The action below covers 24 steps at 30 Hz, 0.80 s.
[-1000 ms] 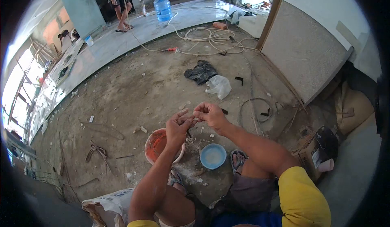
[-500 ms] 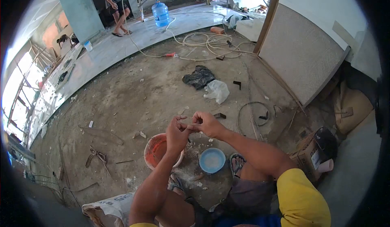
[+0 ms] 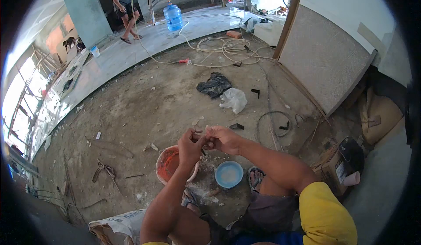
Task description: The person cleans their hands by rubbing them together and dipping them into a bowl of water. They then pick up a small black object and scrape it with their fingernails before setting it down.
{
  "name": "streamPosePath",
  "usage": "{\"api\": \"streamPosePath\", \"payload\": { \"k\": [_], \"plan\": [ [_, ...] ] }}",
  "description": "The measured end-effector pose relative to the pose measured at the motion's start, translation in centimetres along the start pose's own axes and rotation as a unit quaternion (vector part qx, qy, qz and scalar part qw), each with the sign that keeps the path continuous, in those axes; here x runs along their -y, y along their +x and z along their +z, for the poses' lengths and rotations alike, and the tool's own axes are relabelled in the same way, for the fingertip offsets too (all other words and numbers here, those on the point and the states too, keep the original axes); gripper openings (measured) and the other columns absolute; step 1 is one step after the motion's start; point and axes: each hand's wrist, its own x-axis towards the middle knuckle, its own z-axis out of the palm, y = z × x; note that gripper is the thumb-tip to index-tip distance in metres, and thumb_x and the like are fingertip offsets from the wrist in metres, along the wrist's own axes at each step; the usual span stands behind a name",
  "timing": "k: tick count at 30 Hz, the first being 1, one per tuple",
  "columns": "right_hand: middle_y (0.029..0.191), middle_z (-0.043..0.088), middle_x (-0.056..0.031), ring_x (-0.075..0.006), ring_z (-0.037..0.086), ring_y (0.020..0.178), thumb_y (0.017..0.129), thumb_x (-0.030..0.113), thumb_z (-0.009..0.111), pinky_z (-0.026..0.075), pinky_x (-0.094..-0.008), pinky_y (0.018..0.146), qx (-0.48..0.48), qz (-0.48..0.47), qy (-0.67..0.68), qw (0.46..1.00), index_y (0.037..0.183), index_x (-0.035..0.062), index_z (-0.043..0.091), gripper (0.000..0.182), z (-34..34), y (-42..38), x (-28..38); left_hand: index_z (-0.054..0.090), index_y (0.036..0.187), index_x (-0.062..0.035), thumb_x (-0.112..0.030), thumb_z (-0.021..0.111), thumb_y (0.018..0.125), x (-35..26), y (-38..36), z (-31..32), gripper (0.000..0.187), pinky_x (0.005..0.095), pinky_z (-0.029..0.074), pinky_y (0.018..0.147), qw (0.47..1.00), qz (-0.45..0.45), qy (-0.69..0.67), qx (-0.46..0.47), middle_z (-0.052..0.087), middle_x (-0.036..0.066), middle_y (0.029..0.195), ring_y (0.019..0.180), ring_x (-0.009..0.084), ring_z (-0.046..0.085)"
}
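My left hand (image 3: 191,147) and my right hand (image 3: 222,140) meet in front of me, above the dusty floor. Their fingers are curled and pressed together at the tips. Whatever may be between them is too small to make out. Just below my left hand is a bucket (image 3: 163,168) with a reddish inside, partly hidden by that hand and forearm. A blue bowl (image 3: 229,174) with pale contents sits below my right hand, between my feet.
A black plastic bag (image 3: 213,85) and a clear bag (image 3: 233,100) lie ahead. Beyond are a coiled hose (image 3: 223,44), a blue water bottle (image 3: 173,16) and a person (image 3: 123,8). A leaning panel (image 3: 326,56) and a box (image 3: 331,170) are on the right; a sack (image 3: 120,225) is lower left.
My right hand has turned and dropped slightly, its fingers now more curled against those of my left hand. The far person's legs have shifted slightly.
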Motion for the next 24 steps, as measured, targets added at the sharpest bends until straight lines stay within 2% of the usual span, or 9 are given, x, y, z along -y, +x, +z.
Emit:
{"api": "streamPosePath", "payload": {
  "k": [2,3,5,8,11,15,20,22,24],
  "plan": [
    [0.077,0.06,-0.0019,-0.0121,0.055,0.067,0.092,0.039,0.061,0.047,-0.0297,0.068,-0.017,-0.009,0.119,0.993,0.089,0.0036,0.061,0.035,-0.7,0.4,-0.6,0.058,0.099,0.0025,-0.005,0.068,0.083,-0.1,0.1,-0.1,0.021,0.0237,0.048,0.057,0.998,-0.031,-0.046,0.004,0.065,0.007,0.069,0.063,0.0102,0.062],
    [0.077,0.06,-0.0019,-0.0121,0.055,0.067,0.092,0.039,0.061,0.047,-0.0297,0.068,-0.017,-0.009,0.118,0.993,0.089,0.0036,0.061,0.035,-0.8,0.5,-0.6,0.057,0.097,0.0031,-0.006,0.069,0.084,-0.6,0.1,-0.3,0.019,0.0227,0.049,0.058,0.997,-0.041,-0.061,0.007,0.065,0.007,0.072,0.064,0.01,0.062],
    [0.078,0.061,-0.0025,-0.0115,0.054,0.067,0.093,0.036,0.061,0.047,-0.0288,0.067,-0.053,-0.06,-0.065,0.995,0.088,0.0028,0.062,0.034,-1.2,0.6,-0.6,0.057,0.095,0.0036,-0.007,0.069,0.085,-0.8,0.1,-0.3,0.019,0.0217,0.049,0.059,0.996,-0.05,-0.077,0.009,0.065,0.007,0.074,0.065,0.0098,0.062],
    [0.077,0.061,-0.0032,-0.0111,0.053,0.067,0.093,0.035,0.061,0.047,-0.0275,0.066,-0.059,-0.097,-0.139,0.984,0.088,0.0018,0.063,0.034,-1.0,0.5,-0.7,0.056,0.093,0.004,-0.009,0.069,0.087,-0.4,0.0,-0.2,0.019,0.0229,0.052,0.062,0.996,-0.051,-0.079,0.011,0.066,0.008,0.08,0.068,0.0108,0.062],
    [0.084,0.063,-0.0022,-0.0084,0.056,0.069,0.094,0.031,0.061,0.05,-0.0242,0.069,-0.057,-0.084,-0.128,0.987,0.092,0.0035,0.062,0.028,-1.1,0.5,-0.4,0.056,0.092,0.0045,-0.01,0.069,0.087,-0.2,-0.1,0.1,0.02,0.0242,0.053,0.064,0.992,-0.053,-0.111,0.011,0.066,0.008,0.083,0.07,0.0111,0.063],
    [0.085,0.064,-0.0031,-0.0084,0.056,0.069,0.094,0.031,0.061,0.049,-0.0241,0.068,-0.063,-0.092,-0.121,0.986,0.093,0.0026,0.063,0.028,-1.1,0.7,-0.6,0.056,0.092,0.004,-0.011,0.068,0.088,-0.8,-0.1,0.2,0.02,0.0238,0.053,0.062,0.99,-0.073,-0.119,0.013,0.066,0.008,0.082,0.071,0.0118,0.064],
    [0.08,0.061,-0.0012,-0.0085,0.054,0.069,0.092,0.028,0.064,0.047,-0.024,0.065,-0.096,-0.133,-0.191,0.968,0.087,0.0036,0.059,0.025,-1.0,1.2,-1.5,0.055,0.09,0.0035,-0.013,0.067,0.089,-0.2,-0.3,0.7,0.02,0.0238,0.053,0.06,0.991,-0.088,-0.104,0.006,0.066,0.009,0.081,0.069,0.0124,0.064],
    [0.079,0.06,-0.0007,-0.0086,0.054,0.068,0.092,0.027,0.065,0.047,-0.024,0.064,-0.102,-0.136,-0.211,0.963,0.086,0.0044,0.058,0.024,-1.1,1.1,-1.6,0.055,0.089,0.003,-0.016,0.067,0.089,0.3,-0.5,1.0,0.023,0.0237,0.053,0.06,0.98,-0.087,-0.177,0.0,0.066,0.009,0.079,0.066,0.0122,0.064],
    [0.078,0.059,-0.0002,-0.0088,0.053,0.068,0.091,0.026,0.065,0.046,-0.024,0.063,-0.102,-0.135,-0.227,0.959,0.084,0.0051,0.056,0.023,-1.1,1.3,-2.1,0.055,0.088,0.0025,-0.018,0.069,0.089,0.5,-0.5,0.9,0.025,0.0257,0.053,0.06,0.986,-0.093,-0.135,0.005,0.066,0.009,0.078,0.066,0.0131,0.064]
  ]
}}
